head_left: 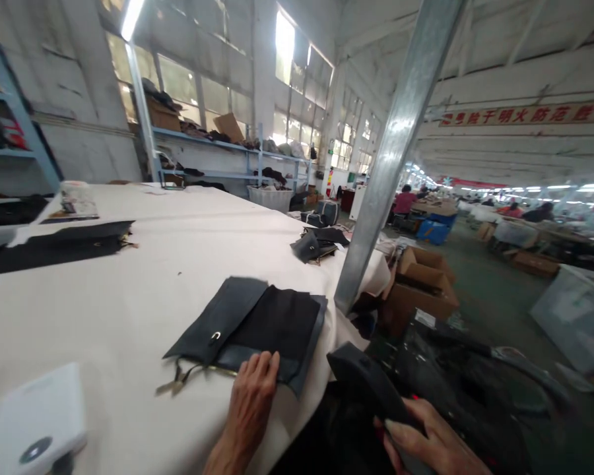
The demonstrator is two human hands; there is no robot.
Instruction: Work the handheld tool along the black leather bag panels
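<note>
A flat black bag piece (pixel 282 323) lies on the pale table, with a dark flap, a small metal loop and a zipper along its near edge. Zipper ends and strips (pixel 175 381) hang off its left corner. My left hand (pixel 255 396) is at the near edge, fingers together and bent over it; the thumb is hidden. My right hand (pixel 420 435) is closed around a black handheld tool (pixel 371 379) with a blocky head. A small red glow shows by the fingers. Dark material (pixel 327 435) lies below, its shape unclear.
A white device (pixel 39 419) with a round dark spot stands at the near left. More black pieces (pixel 64 247) lie farther left, and another black bundle (pixel 317 244) at the far right. A metal post (pixel 391 158) rises at the table's right edge. Cardboard boxes (pixel 426 284) stand beyond it.
</note>
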